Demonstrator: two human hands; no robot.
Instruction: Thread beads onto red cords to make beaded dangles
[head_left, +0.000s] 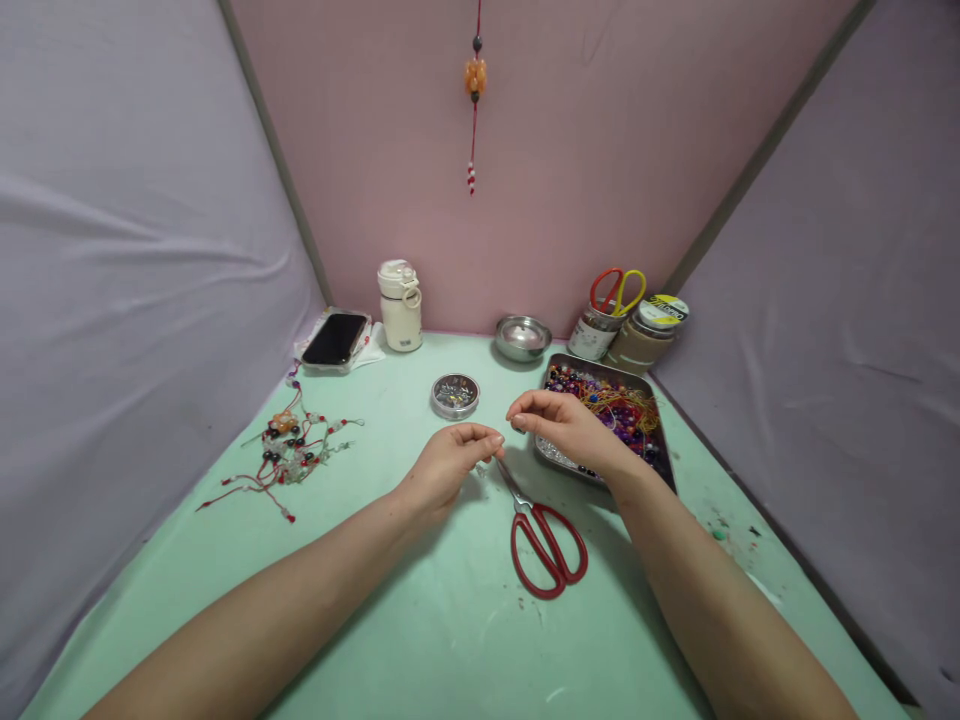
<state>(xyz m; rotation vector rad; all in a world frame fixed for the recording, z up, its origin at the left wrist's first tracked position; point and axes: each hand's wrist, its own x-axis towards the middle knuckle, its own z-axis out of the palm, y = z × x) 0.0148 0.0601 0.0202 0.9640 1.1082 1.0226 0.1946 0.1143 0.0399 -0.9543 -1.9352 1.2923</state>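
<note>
Both my hands hover over the green table [420,620], fingertips almost meeting. My left hand [448,466] is pinched closed on something tiny that I cannot make out. My right hand [564,424] is also pinched, its fingertips pointing left toward the left hand, over the near edge of a metal tray of beads [660,452]. Red-handled scissors [541,538] lie on the table just below the hands, blades pointing up toward the left fingertips.
A small round tin [454,395] sits behind the hands. Finished beaded red cords [289,450] lie at left, with a phone [334,339] and white bottle [400,306] behind. A steel bowl [523,337], jars with scissors [609,312] and tape [651,330] stand at back. A beaded charm [475,78] hangs on the wall.
</note>
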